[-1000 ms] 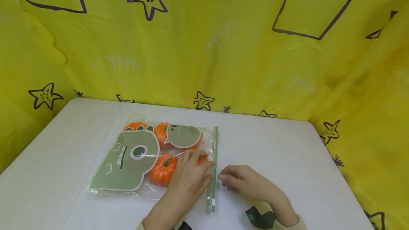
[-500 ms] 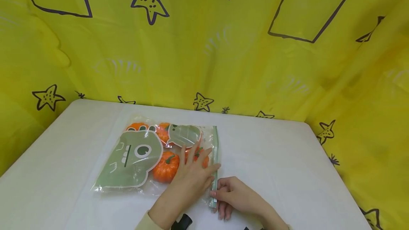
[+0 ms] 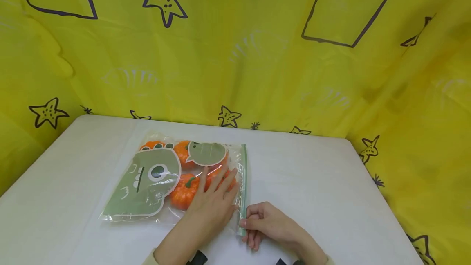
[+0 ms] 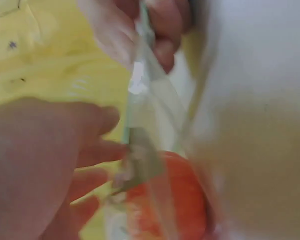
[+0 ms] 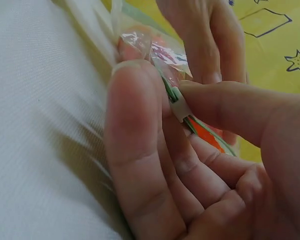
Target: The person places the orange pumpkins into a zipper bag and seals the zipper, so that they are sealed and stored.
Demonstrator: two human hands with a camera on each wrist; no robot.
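A clear slider zip bag (image 3: 165, 212) printed with green cartoon monsters lies flat on the table, its green zip strip (image 3: 244, 167) along the right side. Several orange toy pumpkins (image 3: 184, 193) with green stems show inside. My left hand (image 3: 211, 209) rests on the bag over the pumpkins near the opening, its fingers spread. At the near end of the strip, my right hand (image 3: 268, 224) pinches the white slider (image 5: 180, 107) between thumb and fingers. Seen from the right wrist, the slider straddles the green zip lines. In the left wrist view, a pumpkin (image 4: 182, 195) bulges under the film.
The white table (image 3: 301, 175) extends on both sides of the bag. A yellow cloth (image 3: 206, 60) with starfish drawings hangs behind and around it. Dark wrist straps (image 3: 198, 258) show at the lower edge.
My right hand has moved from beside the bag to its near corner and now pinches the slider. The left hand's fingers have spread out over the bag.
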